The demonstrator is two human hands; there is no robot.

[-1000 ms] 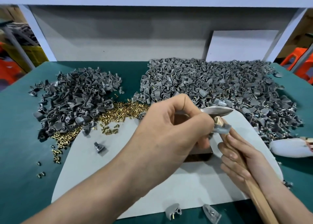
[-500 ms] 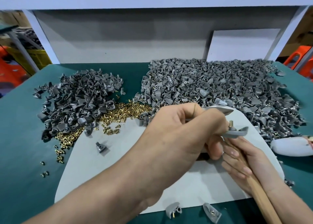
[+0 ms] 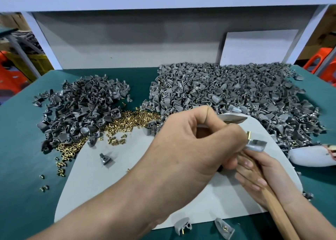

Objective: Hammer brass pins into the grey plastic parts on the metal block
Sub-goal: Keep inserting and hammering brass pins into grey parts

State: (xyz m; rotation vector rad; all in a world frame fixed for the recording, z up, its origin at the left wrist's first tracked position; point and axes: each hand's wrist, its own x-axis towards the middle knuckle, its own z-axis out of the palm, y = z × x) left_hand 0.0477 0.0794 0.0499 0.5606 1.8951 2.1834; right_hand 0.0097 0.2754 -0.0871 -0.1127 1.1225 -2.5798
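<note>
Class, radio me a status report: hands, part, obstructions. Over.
Left hand pinches grey plastic part, brass pin standing in it. Right hand grips hammer handle. Metal block hidden under left hand.

Bare grey mat (image 3: 98, 185) lies open at left but for one stray part (image 3: 106, 159); heaped grey parts (image 3: 78, 109) and brass pins (image 3: 131, 119) block beyond.

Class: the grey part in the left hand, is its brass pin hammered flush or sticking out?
Sticking out. The pin rises clear above the part that the left hand pinches; its brass shaft shows.
</note>
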